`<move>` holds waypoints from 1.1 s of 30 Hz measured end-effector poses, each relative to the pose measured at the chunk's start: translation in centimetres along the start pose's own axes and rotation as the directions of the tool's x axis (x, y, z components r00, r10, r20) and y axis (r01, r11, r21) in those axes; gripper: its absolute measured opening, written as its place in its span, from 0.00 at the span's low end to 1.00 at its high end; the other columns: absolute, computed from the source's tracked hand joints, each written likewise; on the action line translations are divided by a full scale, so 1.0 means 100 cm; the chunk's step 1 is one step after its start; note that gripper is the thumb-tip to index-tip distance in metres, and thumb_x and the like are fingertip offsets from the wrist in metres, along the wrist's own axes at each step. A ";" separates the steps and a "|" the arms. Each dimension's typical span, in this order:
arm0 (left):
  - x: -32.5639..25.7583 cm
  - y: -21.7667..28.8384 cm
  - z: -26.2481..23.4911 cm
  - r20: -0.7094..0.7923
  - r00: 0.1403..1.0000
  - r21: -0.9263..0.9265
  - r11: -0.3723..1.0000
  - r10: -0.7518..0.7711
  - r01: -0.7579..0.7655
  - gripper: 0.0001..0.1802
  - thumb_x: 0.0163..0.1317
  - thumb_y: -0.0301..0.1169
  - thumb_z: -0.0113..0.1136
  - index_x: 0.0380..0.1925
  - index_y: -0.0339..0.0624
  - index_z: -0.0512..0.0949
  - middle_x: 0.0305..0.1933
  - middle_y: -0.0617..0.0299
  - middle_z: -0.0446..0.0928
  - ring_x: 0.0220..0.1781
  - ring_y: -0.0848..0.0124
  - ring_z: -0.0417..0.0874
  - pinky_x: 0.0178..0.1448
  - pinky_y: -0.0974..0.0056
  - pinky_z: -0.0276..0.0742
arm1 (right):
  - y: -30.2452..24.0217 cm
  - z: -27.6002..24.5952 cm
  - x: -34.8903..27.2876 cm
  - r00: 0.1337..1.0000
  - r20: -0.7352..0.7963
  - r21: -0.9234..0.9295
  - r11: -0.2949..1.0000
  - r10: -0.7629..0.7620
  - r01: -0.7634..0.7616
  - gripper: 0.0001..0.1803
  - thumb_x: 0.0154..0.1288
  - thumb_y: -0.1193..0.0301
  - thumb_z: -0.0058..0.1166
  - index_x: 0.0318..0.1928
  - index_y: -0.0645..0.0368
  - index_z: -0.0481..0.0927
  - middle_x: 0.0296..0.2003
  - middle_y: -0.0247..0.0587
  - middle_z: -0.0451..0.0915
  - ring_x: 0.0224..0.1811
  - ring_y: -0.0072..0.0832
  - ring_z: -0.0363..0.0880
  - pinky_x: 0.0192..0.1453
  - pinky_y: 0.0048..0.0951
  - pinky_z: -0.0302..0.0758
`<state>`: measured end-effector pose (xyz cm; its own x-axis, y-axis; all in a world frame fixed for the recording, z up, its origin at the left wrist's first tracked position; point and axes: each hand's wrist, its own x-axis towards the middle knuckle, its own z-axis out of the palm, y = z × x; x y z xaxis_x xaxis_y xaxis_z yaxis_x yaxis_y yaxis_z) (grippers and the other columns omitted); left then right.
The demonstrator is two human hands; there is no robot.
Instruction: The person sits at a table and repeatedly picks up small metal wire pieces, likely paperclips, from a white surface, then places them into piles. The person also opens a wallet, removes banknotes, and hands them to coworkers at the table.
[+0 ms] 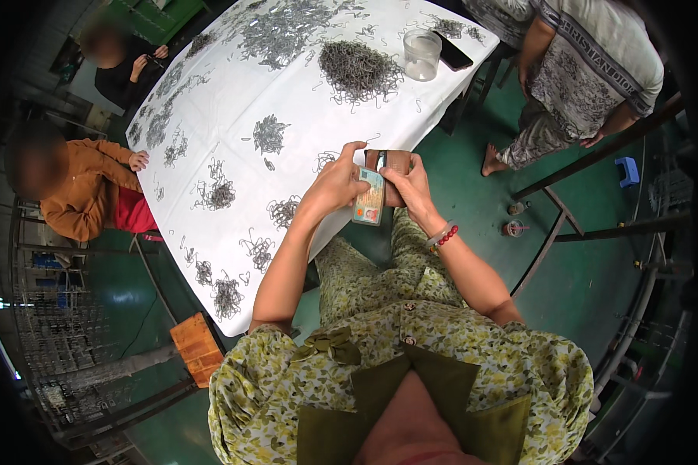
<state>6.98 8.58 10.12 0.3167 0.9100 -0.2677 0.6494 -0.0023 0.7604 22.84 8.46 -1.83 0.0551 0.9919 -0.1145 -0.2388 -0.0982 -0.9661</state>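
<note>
My left hand (335, 184) grips a pale card (370, 198) with a greenish print, holding it upright by its edge. My right hand (409, 186) holds a small brown wallet (393, 161) just behind the card, fingers curled around it. Both hands meet above my lap, right at the near edge of the table with the white cloth (287, 93). A red bead bracelet (444, 235) circles my right wrist.
Several heaps of small metal wire hooks (359, 70) lie on the cloth, with a clear plastic jar (422, 54) and a dark phone (451, 53) at its far end. Two seated people are at the left, one standing at the upper right. A wooden stool (198, 349) stands lower left.
</note>
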 end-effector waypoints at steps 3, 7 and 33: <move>0.000 -0.003 -0.007 -0.089 0.994 0.115 0.992 0.061 -0.051 0.34 0.49 0.25 0.61 0.58 0.40 0.61 0.26 0.54 0.74 0.30 0.63 0.77 0.37 0.59 0.73 | -0.005 0.006 -0.004 1.000 0.010 0.002 1.000 0.009 -0.010 0.25 0.57 0.70 0.58 0.50 0.65 0.60 0.37 0.48 0.77 0.37 0.27 0.79 0.40 0.26 0.78; 0.003 -0.016 -0.016 -0.135 0.986 0.215 0.974 0.102 -0.072 0.29 0.49 0.26 0.62 0.54 0.38 0.66 0.30 0.50 0.77 0.35 0.55 0.79 0.42 0.57 0.73 | -0.008 0.012 -0.010 0.994 0.106 0.093 0.995 -0.033 0.023 0.21 0.60 0.72 0.55 0.50 0.63 0.62 0.36 0.42 0.78 0.37 0.24 0.79 0.39 0.26 0.78; -0.013 0.008 0.000 -0.106 0.994 -0.315 0.947 0.028 -0.061 0.11 0.52 0.20 0.62 0.36 0.31 0.74 0.22 0.59 0.76 0.18 0.78 0.74 0.19 0.71 0.69 | -0.024 -0.004 -0.043 0.978 0.204 0.276 0.955 0.049 -0.105 0.15 0.74 0.62 0.36 0.53 0.59 0.62 0.47 0.35 0.69 0.49 0.18 0.70 0.55 0.24 0.69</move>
<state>7.07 7.37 11.05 0.2595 0.9485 -0.1817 0.3785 0.0731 0.9227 23.52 4.45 0.91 -0.1558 0.9815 -0.1116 -0.5012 -0.1759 -0.8473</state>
